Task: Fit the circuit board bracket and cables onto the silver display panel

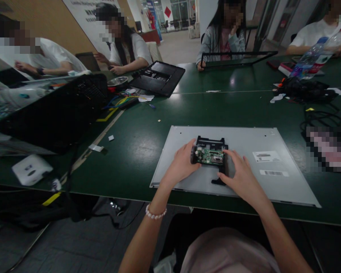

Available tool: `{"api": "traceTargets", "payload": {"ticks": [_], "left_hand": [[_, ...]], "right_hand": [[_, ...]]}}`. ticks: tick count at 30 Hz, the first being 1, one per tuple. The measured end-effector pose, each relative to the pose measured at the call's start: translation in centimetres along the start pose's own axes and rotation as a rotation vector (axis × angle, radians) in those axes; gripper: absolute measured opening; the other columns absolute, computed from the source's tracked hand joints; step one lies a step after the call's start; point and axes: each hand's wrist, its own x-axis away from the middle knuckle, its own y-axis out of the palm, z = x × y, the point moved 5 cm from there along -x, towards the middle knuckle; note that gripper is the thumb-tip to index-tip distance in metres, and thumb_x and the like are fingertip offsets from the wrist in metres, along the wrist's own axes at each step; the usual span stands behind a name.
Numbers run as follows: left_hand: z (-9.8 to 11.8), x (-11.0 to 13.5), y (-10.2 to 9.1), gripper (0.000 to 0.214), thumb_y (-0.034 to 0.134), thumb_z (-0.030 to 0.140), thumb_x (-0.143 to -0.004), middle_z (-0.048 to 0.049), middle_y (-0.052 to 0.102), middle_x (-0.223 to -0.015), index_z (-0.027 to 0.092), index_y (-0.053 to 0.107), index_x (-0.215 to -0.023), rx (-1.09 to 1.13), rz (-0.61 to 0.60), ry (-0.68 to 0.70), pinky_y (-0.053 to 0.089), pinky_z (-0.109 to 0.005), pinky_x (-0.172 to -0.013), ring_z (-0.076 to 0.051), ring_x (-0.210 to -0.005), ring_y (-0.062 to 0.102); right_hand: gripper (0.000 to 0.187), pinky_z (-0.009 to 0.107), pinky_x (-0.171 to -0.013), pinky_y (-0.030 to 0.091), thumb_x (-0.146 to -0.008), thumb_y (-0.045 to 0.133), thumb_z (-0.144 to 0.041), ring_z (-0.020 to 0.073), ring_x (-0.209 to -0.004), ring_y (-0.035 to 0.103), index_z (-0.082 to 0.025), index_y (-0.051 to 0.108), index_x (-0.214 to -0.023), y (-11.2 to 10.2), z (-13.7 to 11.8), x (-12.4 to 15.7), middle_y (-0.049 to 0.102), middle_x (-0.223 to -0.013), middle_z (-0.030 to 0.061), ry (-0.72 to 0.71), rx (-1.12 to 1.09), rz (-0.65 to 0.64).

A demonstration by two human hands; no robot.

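Note:
A black plastic bracket point(211, 139) carrying a green circuit board point(210, 155) is over the silver back of a flat display panel point(170, 151). My left hand point(182, 163) grips the bracket's left side, thumb near the lower edge and fingers behind. On the opposite side, my right hand point(241, 172) holds it with the index fingertip at the board's right edge and the thumb by the bracket's lower leg. White labels point(265, 156) are stuck to the right part of the panel. Whether the bracket rests fully on the panel, I cannot tell.
A large black screen housing point(53, 110) and a white box point(32, 170) are at the left. Farther back lie a black back cover point(161, 77) and coloured cables point(122, 101). A person across the table holds a black frame point(238, 60). Bottles point(309, 57) stand far right.

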Motion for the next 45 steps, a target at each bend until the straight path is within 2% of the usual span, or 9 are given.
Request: {"api": "traceTargets", "payload": {"ticks": [7,12,16,23,32,35,38,42,45], "left_hand": [[1.3,-1.1,2.4,0.086,0.069,0.025,-0.07,-0.0174,0.054,-0.133,0.015,0.036,-0.149,-0.025,-0.009,0.021,0.037,-0.051,-0.106,-0.035,-0.123,0.049],[1.9,-1.5,3.4,0.086,0.07,0.026,-0.071,-0.0175,0.052,-0.134,0.015,0.035,-0.149,-0.036,-0.017,0.02,0.036,-0.051,-0.107,-0.034,-0.123,0.048],[2.0,-1.7,3.8,0.083,0.071,0.027,-0.074,-0.0152,0.052,-0.133,0.019,0.036,-0.148,-0.027,-0.004,0.042,0.036,-0.051,-0.107,-0.033,-0.124,0.047],[2.2,-1.9,4.4,0.081,0.07,0.029,-0.077,-0.0148,0.05,-0.135,0.02,0.034,-0.149,-0.034,-0.002,0.09,0.037,-0.05,-0.107,-0.032,-0.124,0.047],[2.6,-1.9,4.4,0.082,0.07,0.031,-0.077,-0.0163,0.048,-0.14,0.017,0.033,-0.15,-0.048,-0.022,0.097,0.034,-0.05,-0.111,-0.033,-0.129,0.045],[2.5,-1.8,3.6,0.079,0.066,0.036,-0.083,-0.0164,0.045,-0.145,0.018,0.031,-0.151,0.033,-0.018,0.078,0.032,-0.049,-0.113,-0.031,-0.134,0.043],[1.5,-1.6,1.8,0.07,0.057,0.04,-0.09,-0.0169,0.042,-0.149,0.017,0.032,-0.151,0.12,0.024,-0.008,0.029,-0.044,-0.116,-0.028,-0.139,0.04],[-1.4,-0.9,-1.8,0.064,0.055,0.041,-0.09,-0.0163,0.041,-0.152,0.016,0.039,-0.146,0.131,0.157,-0.175,0.023,-0.041,-0.119,-0.028,-0.142,0.036],[-4.0,0.2,-4.0,0.064,0.059,0.041,-0.087,-0.0161,0.041,-0.152,0.015,0.045,-0.143,0.089,0.231,-0.249,0.02,-0.041,-0.12,-0.03,-0.142,0.035]], "right_hand": [[0.064,0.063,-0.115,0.024,-0.081,0.061,-0.036,0.0354,-0.138,0.042,-0.024,0.04,-0.141,-2.4,2.7,-0.2,0.051,-0.145,0.0115,0.031,-0.029,-0.051],[0.063,0.059,-0.115,0.028,-0.081,0.061,-0.037,0.0339,-0.137,0.044,-0.025,0.043,-0.14,-3.4,3.9,-0.1,0.052,-0.144,0.011,0.053,-0.074,-0.008],[0.065,0.057,-0.114,0.031,-0.079,0.063,-0.037,0.0335,-0.137,0.044,-0.027,0.044,-0.14,-3.6,4.6,-0.1,0.052,-0.144,0.0103,0.056,-0.099,0.011],[0.066,0.057,-0.112,0.036,-0.079,0.062,-0.035,0.0335,-0.137,0.045,-0.026,0.044,-0.142,-3.8,5.8,-0.2,0.05,-0.146,0.0104,0.052,-0.096,0.027],[0.064,0.056,-0.113,0.034,-0.082,0.06,-0.036,0.0322,-0.138,0.044,-0.025,0.042,-0.143,-3.8,5.7,-0.4,0.05,-0.147,0.0105,0.052,-0.109,-0.002],[0.064,0.057,-0.113,0.034,-0.082,0.06,-0.038,0.0327,-0.139,0.043,-0.025,0.042,-0.142,-3.8,5.8,-0.4,0.05,-0.146,0.0106,0.045,-0.112,0.004],[0.063,0.058,-0.113,0.034,-0.083,0.059,-0.039,0.0331,-0.138,0.043,-0.025,0.043,-0.142,-3.9,6.0,-0.5,0.05,-0.147,0.0109,0.045,-0.111,0.002],[0.06,0.058,-0.112,0.035,-0.088,0.054,-0.044,0.0323,-0.139,0.043,-0.027,0.041,-0.144,-4.3,6.1,-0.4,0.049,-0.148,0.0102,0.078,-0.095,0.0],[0.058,0.058,-0.114,0.031,-0.091,0.049,-0.047,0.0327,-0.143,0.038,-0.025,0.042,-0.144,-5.0,6.3,-0.2,0.048,-0.149,0.0121,0.112,-0.015,0.065]]}}
